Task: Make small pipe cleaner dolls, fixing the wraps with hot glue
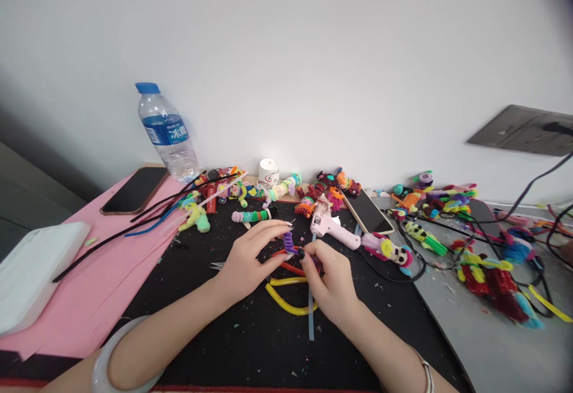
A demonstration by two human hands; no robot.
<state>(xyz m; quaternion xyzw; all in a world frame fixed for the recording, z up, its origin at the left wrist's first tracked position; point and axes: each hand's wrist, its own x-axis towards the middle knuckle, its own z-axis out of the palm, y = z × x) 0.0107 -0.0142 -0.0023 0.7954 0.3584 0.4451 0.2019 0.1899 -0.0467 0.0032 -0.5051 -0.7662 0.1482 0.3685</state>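
Head view: The purple coil (289, 241) is located at the centre of the work area, above the black surface (210, 333). Clock positions below refer to this coil.

Left hand (248, 257), at 8 o'clock: the fingers (267, 227) form a wide C, with the fingertips at the coil's upper end and the thumb at its lower end; the coil is held between them.

Right hand (333, 276), at 4 o'clock: the fingers are narrow, thumb and index pinched together on the coil's lower right end. The remaining fingers are curled; their contact cannot be determined.

Adjacent items: pink glue gun (336, 231), 3 o'clock; yellow strip (289, 307), 6 o'clock; translucent stick (311, 324), 5 o'clock; scissors (217, 266), partly hidden, 9 o'clock; striped green coil (250, 216), 10 o'clock; paper cup (268, 171), 11 o'clock.
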